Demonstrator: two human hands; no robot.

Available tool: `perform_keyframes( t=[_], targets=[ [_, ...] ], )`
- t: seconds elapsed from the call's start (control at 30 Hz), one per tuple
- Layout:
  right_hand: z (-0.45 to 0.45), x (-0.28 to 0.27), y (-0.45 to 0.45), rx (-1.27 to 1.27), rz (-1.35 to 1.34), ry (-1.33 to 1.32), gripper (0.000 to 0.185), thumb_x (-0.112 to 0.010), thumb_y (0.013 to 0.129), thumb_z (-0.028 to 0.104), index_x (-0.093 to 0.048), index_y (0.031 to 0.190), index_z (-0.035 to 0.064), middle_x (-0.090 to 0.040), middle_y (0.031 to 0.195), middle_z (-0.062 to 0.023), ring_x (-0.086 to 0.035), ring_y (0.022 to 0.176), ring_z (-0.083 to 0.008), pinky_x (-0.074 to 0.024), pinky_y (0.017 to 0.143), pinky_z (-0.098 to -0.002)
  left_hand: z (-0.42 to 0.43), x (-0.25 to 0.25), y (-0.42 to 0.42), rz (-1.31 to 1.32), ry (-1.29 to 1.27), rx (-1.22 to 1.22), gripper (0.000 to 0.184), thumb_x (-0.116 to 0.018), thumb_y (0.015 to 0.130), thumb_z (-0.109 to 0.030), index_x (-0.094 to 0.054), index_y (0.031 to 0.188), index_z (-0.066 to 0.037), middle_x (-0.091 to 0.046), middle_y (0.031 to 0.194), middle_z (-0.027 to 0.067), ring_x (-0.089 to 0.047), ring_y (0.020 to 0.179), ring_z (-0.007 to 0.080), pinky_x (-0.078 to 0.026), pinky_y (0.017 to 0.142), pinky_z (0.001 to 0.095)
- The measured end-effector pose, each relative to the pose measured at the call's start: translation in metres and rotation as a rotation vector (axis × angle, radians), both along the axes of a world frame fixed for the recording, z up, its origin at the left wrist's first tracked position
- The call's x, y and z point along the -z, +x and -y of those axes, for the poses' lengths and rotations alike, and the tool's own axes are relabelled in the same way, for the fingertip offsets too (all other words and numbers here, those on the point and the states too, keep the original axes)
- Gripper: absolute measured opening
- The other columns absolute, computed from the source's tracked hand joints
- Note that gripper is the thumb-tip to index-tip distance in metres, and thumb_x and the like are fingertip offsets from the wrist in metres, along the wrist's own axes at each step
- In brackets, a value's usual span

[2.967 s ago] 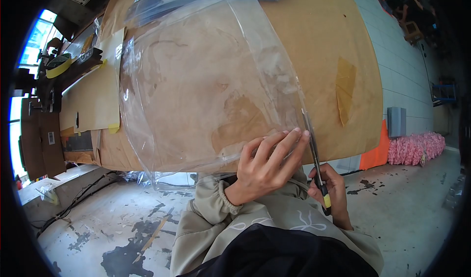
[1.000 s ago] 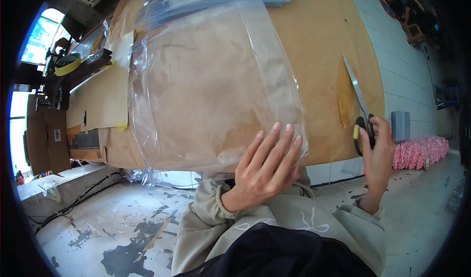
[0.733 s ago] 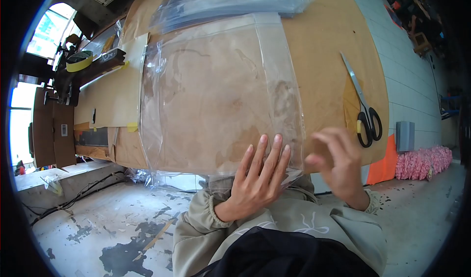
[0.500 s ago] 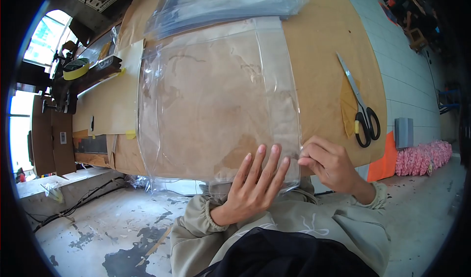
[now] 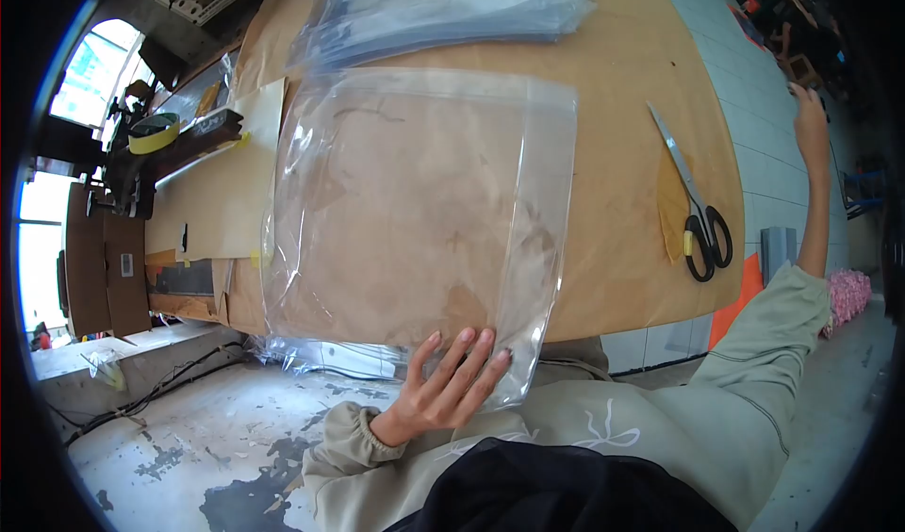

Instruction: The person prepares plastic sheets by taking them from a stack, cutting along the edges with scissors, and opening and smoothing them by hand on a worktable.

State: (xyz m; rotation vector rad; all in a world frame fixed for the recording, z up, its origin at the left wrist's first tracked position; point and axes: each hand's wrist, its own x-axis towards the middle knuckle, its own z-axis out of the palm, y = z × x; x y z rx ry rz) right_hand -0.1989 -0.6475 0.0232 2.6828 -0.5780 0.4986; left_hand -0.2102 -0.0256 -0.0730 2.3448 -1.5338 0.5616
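A clear plastic bag (image 5: pixel 396 193) lies flat over the brown-covered table, its near edge hanging past the table's front. My left hand (image 5: pixel 448 386) rests on that near edge with fingers spread and straight; its thumb is hidden. My right hand (image 5: pixel 807 108) is stretched far out to the right, over the floor beyond the table. It is away from the bag, and its fingers are too small to make out, as is anything in them. Black-handled scissors (image 5: pixel 698 207) lie on the right of the table, blades pointing away.
A stack of clear plastic sheets or bags (image 5: pixel 452 14) lies at the table's far side. A roll of yellow tape (image 5: pixel 154 136) sits on a dark bar at the left. Below the table's right side are an orange sheet (image 5: pixel 735 301) and a pink fluffy bundle (image 5: pixel 848 301).
My right hand has left the bag's right edge and swung far out to the right. My left hand and the bag have shifted toward me, and the bag has turned slightly.
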Motion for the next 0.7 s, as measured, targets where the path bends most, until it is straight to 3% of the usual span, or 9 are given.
perform_keyframes(
  t=[0.07, 0.17, 0.2, 0.23, 0.3, 0.33, 0.47, 0.57, 0.7],
  targets=[
    [-0.009, -0.003, -0.021, 0.234, -0.082, -0.14, 0.028, -0.043, 0.089, 0.003, -0.06, 0.112, 0.0001, -0.056, 0.116, -0.0177, -0.052, 0.111, -0.0351, -0.0441, 0.09, -0.0377, 0.011, -0.008, -0.001, -0.026, 0.006, -0.01, 0.027, -0.067, 0.081, -0.019, -0.065, 0.107, -0.009, -0.067, 0.111, 0.0112, -0.063, 0.106, 0.0238, -0.038, 0.098, 0.0453],
    [-0.066, 0.018, -0.043, 0.136, -0.066, -0.415, 0.034, -0.044, 0.089, 0.003, -0.056, 0.121, 0.003, -0.053, 0.119, -0.017, -0.051, 0.111, -0.035, -0.0445, 0.089, -0.0386, 0.033, -0.027, -0.007, -0.192, 0.055, -0.067, 0.042, -0.073, 0.073, -0.026, -0.065, 0.111, -0.009, -0.063, 0.118, 0.0133, -0.06, 0.11, 0.0245, -0.037, 0.097, 0.0414],
    [-0.091, 0.025, -0.047, -0.07, 0.043, -0.188, 0.037, -0.045, 0.089, 0.002, -0.053, 0.125, 0.005, -0.053, 0.115, -0.0174, -0.052, 0.108, -0.034, -0.0445, 0.087, -0.039, 0.039, -0.03, -0.012, -0.296, 0.052, -0.091, 0.068, -0.076, 0.063, -0.038, -0.059, 0.122, -0.009, -0.054, 0.131, 0.0149, -0.053, 0.119, 0.0239, -0.036, 0.097, 0.0402],
    [-0.122, 0.028, -0.05, -0.275, 0.152, 0.041, 0.042, -0.046, 0.088, 0.002, -0.05, 0.13, 0.007, -0.052, 0.112, -0.0177, -0.053, 0.106, -0.033, -0.0445, 0.086, -0.0395, 0.044, -0.035, -0.013, -0.356, 0.1, -0.083, 0.073, -0.076, 0.062, -0.04, -0.057, 0.125, -0.009, -0.051, 0.134, 0.0149, -0.051, 0.121, 0.0235, -0.035, 0.097, 0.0412],
    [-0.203, 0.016, -0.065, -0.063, -0.003, 0.539, 0.049, -0.051, 0.086, 0.002, -0.046, 0.134, 0.0088, -0.052, 0.107, -0.0177, -0.054, 0.102, -0.0325, -0.0442, 0.085, -0.0405, 0.05, -0.043, -0.014, -0.48, 0.198, -0.061, 0.083, -0.077, 0.058, -0.043, -0.051, 0.13, -0.01, -0.046, 0.139, 0.0149, -0.047, 0.125, 0.0225, -0.035, 0.097, 0.0431],
    [-0.232, 0.016, -0.073, -0.082, -0.045, 0.563, 0.051, -0.054, 0.084, 0.002, -0.046, 0.134, 0.0081, -0.051, 0.105, -0.0177, -0.054, 0.099, -0.0322, -0.0443, 0.084, -0.0407, 0.049, -0.042, -0.013, -0.522, 0.218, -0.03, 0.093, -0.077, 0.055, -0.043, -0.044, 0.136, -0.01, -0.04, 0.144, 0.0146, -0.039, 0.131, 0.0262, -0.031, 0.101, 0.0507],
    [-0.274, 0.033, -0.088, -0.161, -0.056, 0.428, 0.059, -0.06, 0.08, 0.002, -0.043, 0.137, 0.0076, -0.052, 0.099, -0.0172, -0.055, 0.089, -0.0334, -0.0457, 0.078, -0.0386, 0.06, -0.06, 0.015, -0.488, 0.278, 0.084, 0.098, -0.078, 0.053, -0.04, -0.042, 0.137, -0.008, -0.033, 0.145, 0.0228, -0.031, 0.135, 0.0402, -0.022, 0.104, 0.0603],
    [-0.28, 0.028, -0.089, 0.0, -0.136, 0.623, 0.065, -0.062, 0.079, 0.001, -0.039, 0.14, 0.0062, -0.054, 0.094, -0.0134, -0.059, 0.082, -0.0273, -0.0483, 0.073, -0.0354, 0.072, -0.046, 0.019, -0.503, 0.287, 0.107, 0.1, -0.076, 0.054, -0.041, -0.038, 0.139, -0.003, -0.027, 0.145, 0.0298, -0.025, 0.135, 0.048, -0.016, 0.105, 0.0646],
    [-0.273, 0.031, -0.115, -0.11, 0.073, 1.639, 0.072, -0.065, 0.08, 0.0, -0.031, 0.144, 0.0061, -0.054, 0.09, -0.01, -0.059, 0.076, -0.0175, -0.0512, 0.07, -0.0319, 0.086, -0.041, 0.012, -0.611, 0.163, 0.142, 0.098, -0.069, 0.059, -0.042, -0.034, 0.139, 0.003, -0.025, 0.144, 0.0343, -0.022, 0.135, 0.051, -0.012, 0.104, 0.0664]
  ],
)
